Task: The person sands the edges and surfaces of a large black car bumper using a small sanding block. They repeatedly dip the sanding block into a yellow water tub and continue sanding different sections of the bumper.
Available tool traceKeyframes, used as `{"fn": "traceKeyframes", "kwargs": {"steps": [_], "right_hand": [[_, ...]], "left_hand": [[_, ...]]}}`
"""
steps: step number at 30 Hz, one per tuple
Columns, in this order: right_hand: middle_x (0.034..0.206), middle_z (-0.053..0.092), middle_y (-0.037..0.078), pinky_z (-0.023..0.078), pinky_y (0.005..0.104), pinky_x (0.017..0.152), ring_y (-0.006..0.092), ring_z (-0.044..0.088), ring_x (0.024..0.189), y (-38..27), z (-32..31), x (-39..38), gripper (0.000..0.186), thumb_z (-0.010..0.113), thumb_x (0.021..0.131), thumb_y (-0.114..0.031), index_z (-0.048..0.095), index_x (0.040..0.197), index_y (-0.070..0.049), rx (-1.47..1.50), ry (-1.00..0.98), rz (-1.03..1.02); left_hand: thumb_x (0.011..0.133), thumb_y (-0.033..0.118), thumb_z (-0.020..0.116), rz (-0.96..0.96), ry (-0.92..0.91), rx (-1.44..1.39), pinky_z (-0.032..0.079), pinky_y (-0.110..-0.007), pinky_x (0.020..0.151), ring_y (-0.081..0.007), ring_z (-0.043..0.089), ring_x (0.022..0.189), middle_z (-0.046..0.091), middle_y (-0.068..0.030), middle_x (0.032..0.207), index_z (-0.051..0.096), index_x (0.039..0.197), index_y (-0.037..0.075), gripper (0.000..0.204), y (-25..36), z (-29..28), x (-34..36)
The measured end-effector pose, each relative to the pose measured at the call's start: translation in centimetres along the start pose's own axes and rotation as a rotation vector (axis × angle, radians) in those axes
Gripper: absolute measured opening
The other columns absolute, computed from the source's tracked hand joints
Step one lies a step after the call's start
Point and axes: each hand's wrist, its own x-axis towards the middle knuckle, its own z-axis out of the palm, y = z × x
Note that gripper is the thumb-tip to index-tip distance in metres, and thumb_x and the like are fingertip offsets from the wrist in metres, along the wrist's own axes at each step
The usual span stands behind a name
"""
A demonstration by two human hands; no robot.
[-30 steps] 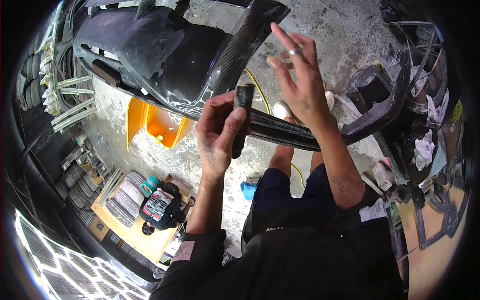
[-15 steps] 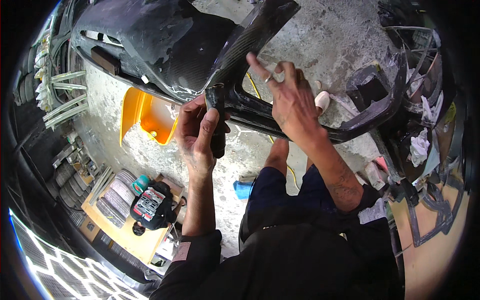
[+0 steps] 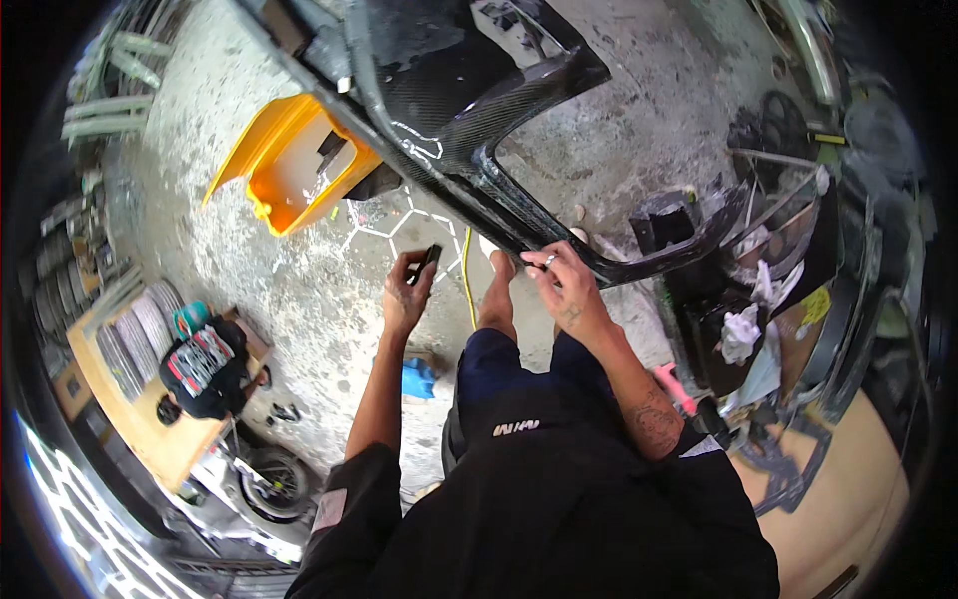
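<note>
Our left hand [image 3: 403, 297] pinches the dark block [image 3: 430, 259], its long axis tilted toward the black panel [image 3: 469, 135], our half-curled right hand [image 3: 562, 285], grip unclear, lying nearer that panel.

The black panel [image 3: 469, 125] looks glossy, the yellow tub [image 3: 329, 193] smooth plastic, the floor [image 3: 225, 250] rough.

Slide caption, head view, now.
Left hand holds a small dark block; right hand near a black woven-pattern panel.
</note>
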Motion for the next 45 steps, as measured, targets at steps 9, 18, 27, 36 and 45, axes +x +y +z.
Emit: {"fn": "traceKeyframes", "kwargs": {"steps": [9,18,27,36,45], "right_hand": [[0.095,0.067,0.017,0.053,0.0441,0.075,0.0380,0.068,0.086,3.6,-11.6,-1.4,0.017,0.066,0.096,-0.015,0.072,0.104,-0.002,-0.362,-0.274,-0.032],[0.096,0.072,0.020,0.055,0.0439,0.079,0.0386,0.070,0.090,4.0,-12.1,0.3,0.019,0.069,0.092,-0.018,0.074,0.098,-0.001,-0.530,-0.353,-0.077],[0.102,0.065,0.018,0.052,0.0432,0.085,0.0356,0.065,0.097,4.0,-5.0,-4.8,0.052,0.072,0.089,-0.014,0.058,0.139,-0.008,-0.451,-0.293,-0.128],[0.140,0.048,0.031,0.050,0.0555,0.101,0.0536,0.055,0.122,-0.4,-0.2,-2.1,0.095,0.068,0.092,-0.016,0.011,0.165,-0.036,-0.776,-0.245,0.074],[0.142,0.051,0.028,0.052,0.0555,0.098,0.0492,0.064,0.113,-2.8,1.5,1.0,0.099,0.066,0.093,-0.020,0.002,0.165,-0.042,-1.175,-0.333,0.182]], "left_hand": [[0.086,0.028,0.074,-0.626,0.108,0.253,0.057,-0.044,0.063,-0.0326,0.071,0.068,0.072,-0.0186,0.080,0.067,0.096,-0.004,0.035,-25.1,-0.1,-28.6],[0.086,0.015,0.073,-0.488,0.463,-0.133,0.055,-0.038,0.053,-0.0220,0.065,0.059,0.071,-0.0126,0.082,0.066,0.104,-0.001,0.025,-21.4,7.5,-36.7],[0.085,0.017,0.075,-0.431,0.489,-0.236,0.055,-0.037,0.066,-0.0222,0.067,0.070,0.072,-0.0146,0.084,0.067,0.106,-0.003,0.030,-26.2,3.5,-35.8],[0.081,0.018,0.078,-0.336,0.397,0.006,0.057,-0.040,0.074,-0.0281,0.072,0.076,0.075,-0.0171,0.085,0.070,0.100,-0.004,0.030,-36.8,-6.0,-36.2],[0.090,0.017,0.075,-0.371,0.555,-0.269,0.051,-0.032,0.050,-0.0151,0.061,0.056,0.066,-0.0058,0.074,0.065,0.102,0.000,0.022,-36.8,-14.8,-33.6]]}}
